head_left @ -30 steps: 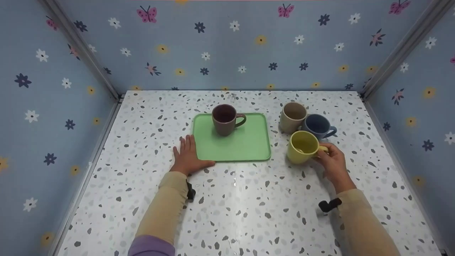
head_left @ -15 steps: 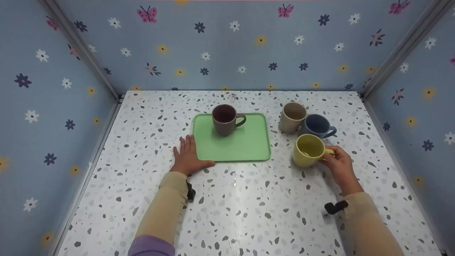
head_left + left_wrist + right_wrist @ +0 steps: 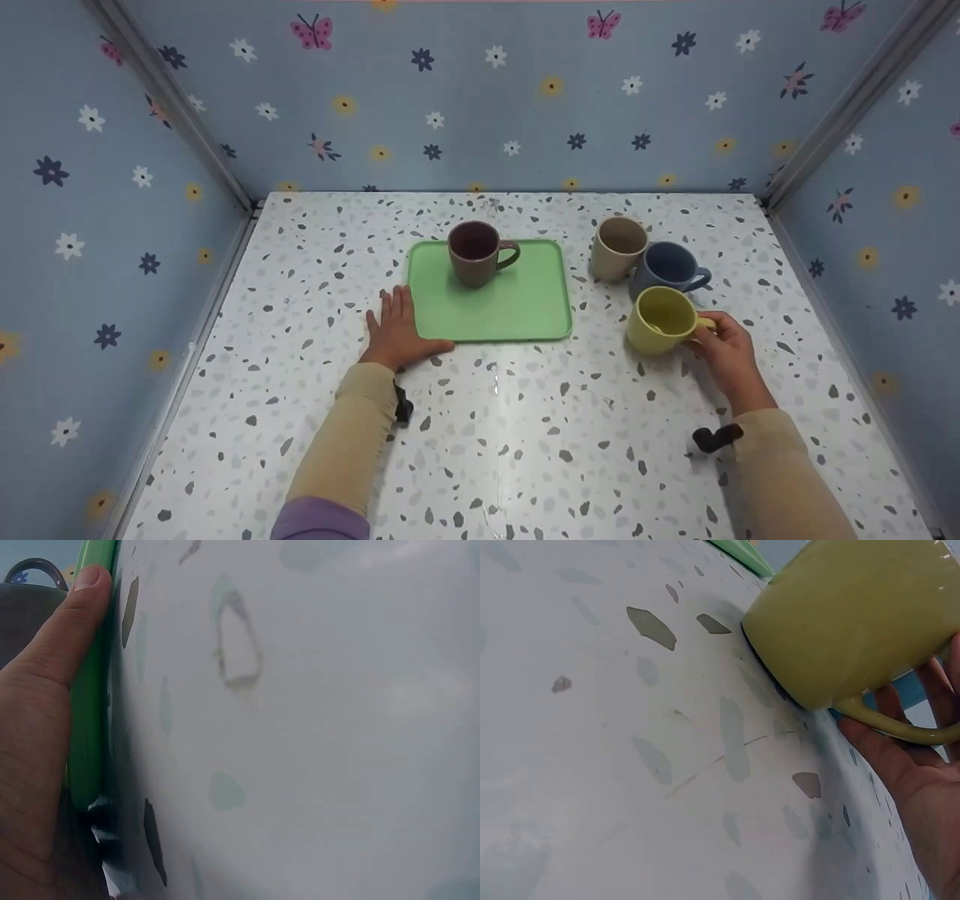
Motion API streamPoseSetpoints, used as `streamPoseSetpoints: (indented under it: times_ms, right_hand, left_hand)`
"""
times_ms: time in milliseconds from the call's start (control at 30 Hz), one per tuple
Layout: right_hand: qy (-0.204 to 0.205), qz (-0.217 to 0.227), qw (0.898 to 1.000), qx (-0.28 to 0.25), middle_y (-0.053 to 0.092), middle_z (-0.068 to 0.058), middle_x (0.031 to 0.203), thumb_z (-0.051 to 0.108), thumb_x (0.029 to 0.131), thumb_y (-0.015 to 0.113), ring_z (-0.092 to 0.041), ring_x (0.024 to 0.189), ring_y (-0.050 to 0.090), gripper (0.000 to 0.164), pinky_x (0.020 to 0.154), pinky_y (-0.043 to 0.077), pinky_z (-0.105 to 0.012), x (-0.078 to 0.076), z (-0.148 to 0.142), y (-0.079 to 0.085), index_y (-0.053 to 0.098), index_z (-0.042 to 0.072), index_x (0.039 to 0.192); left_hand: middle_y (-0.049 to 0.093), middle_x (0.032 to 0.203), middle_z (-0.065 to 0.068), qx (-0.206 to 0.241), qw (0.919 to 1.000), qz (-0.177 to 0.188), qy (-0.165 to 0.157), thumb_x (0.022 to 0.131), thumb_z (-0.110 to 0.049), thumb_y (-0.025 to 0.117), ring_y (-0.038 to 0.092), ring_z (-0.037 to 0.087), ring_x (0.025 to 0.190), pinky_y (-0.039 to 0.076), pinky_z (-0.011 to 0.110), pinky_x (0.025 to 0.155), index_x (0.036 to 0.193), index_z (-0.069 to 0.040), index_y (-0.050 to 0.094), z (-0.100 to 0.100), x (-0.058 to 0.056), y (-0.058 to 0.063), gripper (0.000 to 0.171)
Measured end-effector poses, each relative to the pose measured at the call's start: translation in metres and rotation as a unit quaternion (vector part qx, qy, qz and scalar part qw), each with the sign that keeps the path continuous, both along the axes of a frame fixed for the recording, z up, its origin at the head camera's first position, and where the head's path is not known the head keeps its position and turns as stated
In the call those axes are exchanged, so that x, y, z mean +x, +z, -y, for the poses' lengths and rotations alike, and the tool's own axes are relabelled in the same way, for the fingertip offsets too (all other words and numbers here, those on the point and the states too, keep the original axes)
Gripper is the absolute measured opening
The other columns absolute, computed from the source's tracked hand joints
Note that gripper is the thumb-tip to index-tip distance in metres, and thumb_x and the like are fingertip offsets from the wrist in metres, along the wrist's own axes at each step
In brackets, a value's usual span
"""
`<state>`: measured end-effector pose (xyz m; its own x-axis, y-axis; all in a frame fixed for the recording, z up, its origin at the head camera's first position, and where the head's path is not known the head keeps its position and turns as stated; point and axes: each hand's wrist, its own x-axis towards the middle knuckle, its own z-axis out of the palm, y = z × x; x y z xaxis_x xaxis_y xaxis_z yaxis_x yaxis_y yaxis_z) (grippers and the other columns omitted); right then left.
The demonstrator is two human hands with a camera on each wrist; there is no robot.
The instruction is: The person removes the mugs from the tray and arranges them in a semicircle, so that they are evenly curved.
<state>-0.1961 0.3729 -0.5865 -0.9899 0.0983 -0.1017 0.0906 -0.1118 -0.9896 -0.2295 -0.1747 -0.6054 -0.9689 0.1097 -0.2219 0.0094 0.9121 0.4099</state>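
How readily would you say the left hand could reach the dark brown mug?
Probably yes: the left hand rests at the near-left corner of the green tray, with only bare tray between it and the dark brown mug.

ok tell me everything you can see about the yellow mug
The yellow mug looks like glazed ceramic: smooth and shiny, with a round open mouth and one loop handle on its right side. It is roughly upright, in front of the blue mug and right of the green tray. The right hand grips the handle. Whether its base touches the table is hard to tell.
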Motion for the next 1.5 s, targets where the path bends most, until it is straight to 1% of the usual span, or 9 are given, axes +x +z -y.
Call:
streamPoseSetpoints:
  times_ms: [167,300,500,633,800,1000,1233,1333,1500]
  right_hand:
    - [0.002,-0.012,0.999,-0.031,0.065,0.001,0.108,-0.001,0.100,0.059,-0.012,0.099,0.066,0.014,0.087,0.059,-0.030,0.001,-0.007,-0.002,0.066,0.008,0.108]
    - [-0.001,-0.021,0.999,-0.043,0.064,-0.001,0.110,-0.001,0.100,0.059,-0.014,0.101,0.067,0.014,0.088,0.059,-0.031,0.002,-0.012,-0.005,0.066,0.005,0.109]
    - [-0.002,-0.022,0.999,-0.050,0.065,-0.001,0.110,0.002,0.099,0.063,-0.014,0.102,0.067,0.012,0.087,0.059,-0.031,0.002,-0.015,-0.006,0.067,0.004,0.110]
    - [-0.006,-0.021,0.999,-0.049,0.066,-0.001,0.108,0.001,0.099,0.063,-0.015,0.101,0.067,0.012,0.087,0.059,-0.031,0.002,-0.015,-0.005,0.067,0.005,0.109]
    - [-0.008,-0.010,0.999,-0.045,0.066,0.000,0.109,0.003,0.098,0.065,-0.014,0.102,0.067,0.013,0.087,0.059,-0.030,0.001,-0.015,-0.004,0.067,0.005,0.111]
    - [0.001,-0.009,0.999,-0.052,0.065,0.002,0.111,0.003,0.099,0.064,-0.012,0.104,0.064,0.015,0.089,0.057,-0.027,0.000,-0.015,-0.002,0.065,0.006,0.113]
    - [0.011,0.008,0.998,-0.063,0.062,0.001,0.114,0.001,0.100,0.060,-0.011,0.106,0.061,0.015,0.091,0.056,-0.025,0.000,-0.013,0.004,0.065,0.007,0.114]
    - [0.015,0.001,0.998,-0.065,0.063,0.000,0.113,0.000,0.100,0.060,-0.012,0.104,0.062,0.015,0.091,0.056,-0.026,0.000,-0.011,0.007,0.066,0.005,0.113]
    - [0.012,0.012,0.998,-0.057,0.064,0.000,0.111,0.002,0.099,0.062,-0.012,0.104,0.063,0.014,0.091,0.056,-0.025,0.002,-0.010,0.012,0.065,0.005,0.112]
  left_hand:
    - [-0.010,0.168,0.020,0.001,1.0000,-0.004,0.000,0.070,-0.084,0.066,-0.012,0.039,0.154,-0.008,0.066,0.119,0.160,0.000,-0.008,0.000,0.000,0.000,0.143]
    - [-0.011,0.168,0.019,-0.003,1.0000,0.001,0.001,0.069,-0.086,0.064,-0.014,0.038,0.154,-0.009,0.064,0.119,0.160,-0.001,-0.011,0.001,-0.002,-0.003,0.145]
    - [-0.013,0.168,0.019,0.004,1.0000,0.003,0.000,0.068,-0.087,0.064,-0.015,0.038,0.153,-0.010,0.065,0.118,0.159,-0.001,-0.012,0.002,-0.003,-0.007,0.147]
    - [-0.013,0.167,0.019,-0.001,1.0000,0.003,-0.002,0.068,-0.088,0.063,-0.015,0.038,0.153,-0.010,0.065,0.118,0.159,-0.002,-0.012,0.001,-0.004,-0.008,0.147]
    - [-0.012,0.167,0.020,-0.004,1.0000,0.001,-0.002,0.068,-0.088,0.063,-0.014,0.039,0.153,-0.009,0.066,0.118,0.159,-0.001,-0.011,0.001,-0.004,-0.008,0.146]
    - [-0.014,0.167,0.019,-0.005,0.9999,0.011,-0.002,0.069,-0.088,0.062,-0.016,0.038,0.153,-0.011,0.065,0.118,0.159,-0.002,-0.013,0.002,-0.004,-0.007,0.146]
    - [-0.014,0.167,0.019,0.001,0.9999,0.011,0.000,0.069,-0.088,0.063,-0.017,0.038,0.153,-0.012,0.064,0.118,0.159,-0.002,-0.013,0.004,-0.005,-0.006,0.146]
    - [-0.015,0.167,0.018,0.002,0.9999,0.012,0.001,0.068,-0.088,0.063,-0.017,0.038,0.153,-0.013,0.064,0.118,0.159,-0.002,-0.014,0.004,-0.005,-0.007,0.147]
    - [-0.018,0.167,0.017,-0.004,0.9997,0.022,-0.001,0.067,-0.091,0.061,-0.019,0.036,0.152,-0.014,0.064,0.117,0.158,-0.003,-0.016,0.003,-0.006,-0.007,0.148]
